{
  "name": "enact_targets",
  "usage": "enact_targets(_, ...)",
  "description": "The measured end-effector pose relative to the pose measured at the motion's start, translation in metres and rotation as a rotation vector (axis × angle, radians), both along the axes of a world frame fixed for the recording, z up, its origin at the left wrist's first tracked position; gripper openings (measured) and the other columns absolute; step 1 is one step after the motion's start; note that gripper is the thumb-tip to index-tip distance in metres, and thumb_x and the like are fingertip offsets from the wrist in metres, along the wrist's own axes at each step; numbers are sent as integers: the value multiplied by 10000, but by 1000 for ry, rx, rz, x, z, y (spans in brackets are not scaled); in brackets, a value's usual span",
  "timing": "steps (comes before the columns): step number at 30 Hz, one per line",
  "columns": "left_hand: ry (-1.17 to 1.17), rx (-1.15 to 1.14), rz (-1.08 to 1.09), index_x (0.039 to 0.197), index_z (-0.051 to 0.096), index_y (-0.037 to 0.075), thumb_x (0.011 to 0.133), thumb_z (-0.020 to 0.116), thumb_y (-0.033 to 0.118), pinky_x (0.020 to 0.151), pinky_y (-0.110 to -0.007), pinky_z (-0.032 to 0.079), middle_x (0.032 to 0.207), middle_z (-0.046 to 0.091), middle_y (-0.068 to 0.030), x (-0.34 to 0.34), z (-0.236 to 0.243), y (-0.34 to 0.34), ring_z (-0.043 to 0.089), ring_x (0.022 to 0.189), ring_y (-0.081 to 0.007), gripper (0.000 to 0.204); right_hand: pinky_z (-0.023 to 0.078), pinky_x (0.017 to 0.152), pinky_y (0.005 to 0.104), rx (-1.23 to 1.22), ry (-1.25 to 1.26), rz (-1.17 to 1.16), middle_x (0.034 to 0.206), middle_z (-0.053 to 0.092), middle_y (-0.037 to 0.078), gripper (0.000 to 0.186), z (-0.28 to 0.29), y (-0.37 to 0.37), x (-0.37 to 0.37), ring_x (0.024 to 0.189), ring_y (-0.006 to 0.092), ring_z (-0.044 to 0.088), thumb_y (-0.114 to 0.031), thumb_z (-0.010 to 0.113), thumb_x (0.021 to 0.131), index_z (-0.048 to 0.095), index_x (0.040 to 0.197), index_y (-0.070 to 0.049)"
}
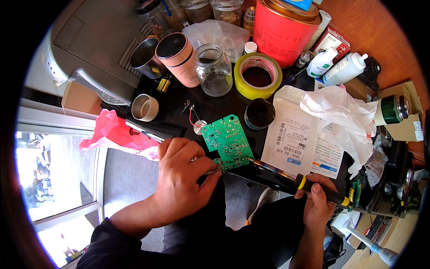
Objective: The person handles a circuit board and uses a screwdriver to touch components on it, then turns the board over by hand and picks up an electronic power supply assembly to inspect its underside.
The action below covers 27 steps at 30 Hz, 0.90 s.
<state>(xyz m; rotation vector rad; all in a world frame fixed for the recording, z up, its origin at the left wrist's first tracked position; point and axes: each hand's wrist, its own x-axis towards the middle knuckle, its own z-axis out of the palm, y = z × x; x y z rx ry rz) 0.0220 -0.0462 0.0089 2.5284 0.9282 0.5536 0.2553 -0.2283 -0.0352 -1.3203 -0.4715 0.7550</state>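
Note:
A green circuit board (pixel 228 139) lies near the front edge of the black table, its solder joints facing up. My left hand (pixel 183 168) is closed at the board's near left corner, thumb and finger pinching a small grey metallic piece (pixel 218 165) whose kind I cannot make out. My right hand (pixel 317 197) grips the black and yellow handle of a soldering iron (pixel 275 171). The iron's tip points left and meets, or nearly meets, the board's near right edge. A red wire (pixel 192 117) runs beside a white disc (pixel 200 127) at the board's far left corner.
Behind the board stand a glass jar (pixel 213 71), a pink tumbler (pixel 177 58), yellow tape (pixel 258 76) and a dark cup (pixel 260 114). A metal cup (pixel 145 107) sits left. Printed papers (pixel 289 139) and crumpled white plastic (pixel 336 107) lie right, near bottles (pixel 345 69).

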Motion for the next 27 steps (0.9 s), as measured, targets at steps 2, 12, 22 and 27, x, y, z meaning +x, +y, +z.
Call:
enact_targets(2,0,-2,7,751,707,86,660,818,79,837,-409,384,863,595,-65,-2,1,-1,546,917,-276,144,595,589,307,-3,-2,-5,980,707,202,294,-1,0,0,680,248,694,-164,711,913,689,1072,82)
enact_targets(12,0,-5,17,758,704,79,664,814,73,822,-408,380,860,597,-70,-2,1,1,538,907,-271,144,605,591,295,4,-4,-3,1001,710,197,293,-2,-1,0,701,235,703,-171,724,916,698,1077,73)
enact_targets(22,-1,-4,11,752,701,82,661,817,70,816,-409,378,866,603,-70,0,0,1,548,910,-270,148,600,592,298,-19,12,0,995,705,186,317,-1,-1,1,713,239,697,-197,726,918,691,1079,74)
enact_targets(27,3,4,10,754,699,82,661,815,69,819,-410,380,869,604,-70,-1,-1,2,548,909,-270,149,597,593,298,-27,10,-4,995,704,187,319,-2,-2,1,708,240,695,-199,724,918,689,1078,75)
